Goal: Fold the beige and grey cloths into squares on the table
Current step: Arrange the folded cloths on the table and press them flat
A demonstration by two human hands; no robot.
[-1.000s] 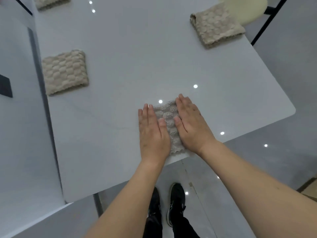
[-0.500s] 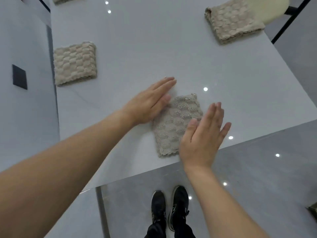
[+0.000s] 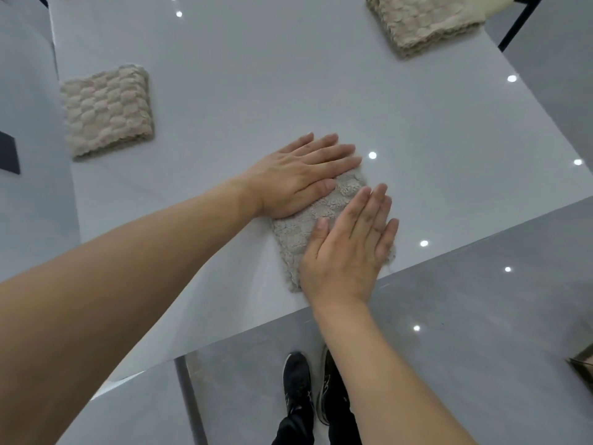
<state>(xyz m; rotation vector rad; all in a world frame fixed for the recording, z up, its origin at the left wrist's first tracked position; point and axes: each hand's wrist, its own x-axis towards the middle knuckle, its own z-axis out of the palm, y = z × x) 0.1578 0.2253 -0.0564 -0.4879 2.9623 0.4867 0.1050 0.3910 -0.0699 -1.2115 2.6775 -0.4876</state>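
Observation:
A folded grey-beige textured cloth [image 3: 324, 213] lies near the front edge of the white table [image 3: 256, 75]. My left hand [image 3: 305, 175] presses flat on its far left part, fingers straight and pointing right. My right hand [image 3: 349, 248] lies flat on its near right part, fingers straight and pointing away. Both hands cover much of the cloth. A folded beige cloth [image 3: 107, 109] sits at the table's left. Another folded beige cloth [image 3: 423, 20] rests at the far right corner.
The table's front edge [image 3: 449, 252] runs just past my right hand, with grey floor [image 3: 481, 332] below. My black shoes [image 3: 314, 387] stand on the floor by a table leg [image 3: 189, 403]. A cream chair seat [image 3: 500, 1] and its dark frame show at the top right.
Both hands have come down flat onto the cloth; half a second ago the left touched its left edge and the right hovered over its near side. The view has moved closer.

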